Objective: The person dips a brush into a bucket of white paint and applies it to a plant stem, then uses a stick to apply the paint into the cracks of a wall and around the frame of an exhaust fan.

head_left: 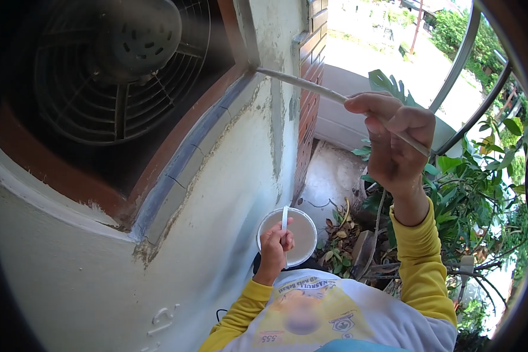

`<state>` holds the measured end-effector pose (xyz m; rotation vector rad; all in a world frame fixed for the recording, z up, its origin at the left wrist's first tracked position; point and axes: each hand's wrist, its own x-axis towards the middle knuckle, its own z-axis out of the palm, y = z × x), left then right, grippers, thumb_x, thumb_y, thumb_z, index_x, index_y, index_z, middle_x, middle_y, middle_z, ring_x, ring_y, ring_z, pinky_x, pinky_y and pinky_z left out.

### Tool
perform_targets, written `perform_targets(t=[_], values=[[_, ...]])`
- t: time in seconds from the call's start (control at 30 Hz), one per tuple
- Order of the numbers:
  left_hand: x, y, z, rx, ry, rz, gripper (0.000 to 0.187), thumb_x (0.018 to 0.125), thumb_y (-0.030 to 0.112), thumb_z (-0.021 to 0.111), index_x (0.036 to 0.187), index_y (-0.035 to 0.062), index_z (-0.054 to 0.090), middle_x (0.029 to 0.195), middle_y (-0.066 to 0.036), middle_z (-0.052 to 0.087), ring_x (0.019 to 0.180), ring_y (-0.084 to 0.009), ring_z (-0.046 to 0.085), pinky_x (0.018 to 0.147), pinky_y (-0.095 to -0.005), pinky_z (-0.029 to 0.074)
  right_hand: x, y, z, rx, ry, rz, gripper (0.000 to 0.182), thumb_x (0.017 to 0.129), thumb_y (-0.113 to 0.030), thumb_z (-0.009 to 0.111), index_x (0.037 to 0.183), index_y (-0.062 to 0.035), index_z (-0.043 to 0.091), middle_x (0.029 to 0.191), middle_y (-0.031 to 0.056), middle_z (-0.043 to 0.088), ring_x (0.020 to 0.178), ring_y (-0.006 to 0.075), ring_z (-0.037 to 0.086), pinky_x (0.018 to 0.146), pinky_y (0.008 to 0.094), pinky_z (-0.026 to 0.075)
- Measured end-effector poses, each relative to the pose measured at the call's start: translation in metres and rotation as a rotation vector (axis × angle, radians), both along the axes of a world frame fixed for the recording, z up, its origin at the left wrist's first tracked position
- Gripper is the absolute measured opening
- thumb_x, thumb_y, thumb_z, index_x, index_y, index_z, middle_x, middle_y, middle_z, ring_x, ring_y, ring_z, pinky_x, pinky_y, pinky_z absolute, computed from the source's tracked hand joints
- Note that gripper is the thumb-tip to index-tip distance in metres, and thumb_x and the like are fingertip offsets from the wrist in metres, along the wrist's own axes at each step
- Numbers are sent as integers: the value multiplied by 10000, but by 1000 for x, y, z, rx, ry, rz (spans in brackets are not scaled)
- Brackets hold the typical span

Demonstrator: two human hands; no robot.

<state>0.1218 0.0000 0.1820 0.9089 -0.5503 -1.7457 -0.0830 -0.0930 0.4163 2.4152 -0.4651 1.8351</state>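
Raised at the upper right, my right hand [398, 138] is closed around a thin pale stick [311, 87]. The stick's far end meets the corner where the brown window frame [176, 132] joins the wall. Low in the middle, my left hand [276, 245] grips the white handle [285, 218] of a round bucket [304, 237]. The inside of the bucket looks pale; its contents cannot be made out. Behind the frame is a round fan [138, 41] with a wire guard.
A white wall [229, 223] with rough grey patches runs down the left. Grey edging [182, 167] borders the frame. Brickwork [311, 100] stands beyond. Leafy plants [469, 188], fallen leaves [337, 246] and curved metal bars [460, 50] are at the right.
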Motion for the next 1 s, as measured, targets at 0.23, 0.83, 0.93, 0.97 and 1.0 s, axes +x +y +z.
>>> perform_targets(t=[0.23,0.83,0.93,0.97,1.0], values=[[1,1,-2,3,8,0,355,881,52,402,1176,-89,539,593,-25,469,452,-79,357,456,-228,332,5,-5,-5,-45,35,27,295,808,212,472,960,-13,357,981,224,630,858,247,652,713,292,521],[0,-1,-2,0,4,-20,346,888,61,398,1168,-83,541,595,-23,464,459,-80,352,460,-224,327,4,3,-12,69,-79,54,268,867,148,456,950,-55,301,996,256,624,890,268,650,766,324,514],[0,0,2,6,-1,-10,347,889,63,397,1169,-80,543,598,-23,466,461,-78,350,461,-221,325,5,4,-13,57,-87,103,267,871,145,455,959,-49,294,994,258,622,891,258,651,760,318,516],[1,1,1,5,7,-10,346,889,64,397,1168,-78,544,598,-22,466,462,-77,351,461,-221,324,5,6,-14,55,-110,151,265,872,144,458,957,-48,296,993,258,623,890,258,651,759,319,517],[1,0,0,2,16,-11,346,889,65,397,1167,-76,545,598,-21,466,462,-76,351,461,-220,323,6,6,-14,62,-103,126,264,873,135,467,954,-54,301,994,258,623,888,269,650,760,328,518]])
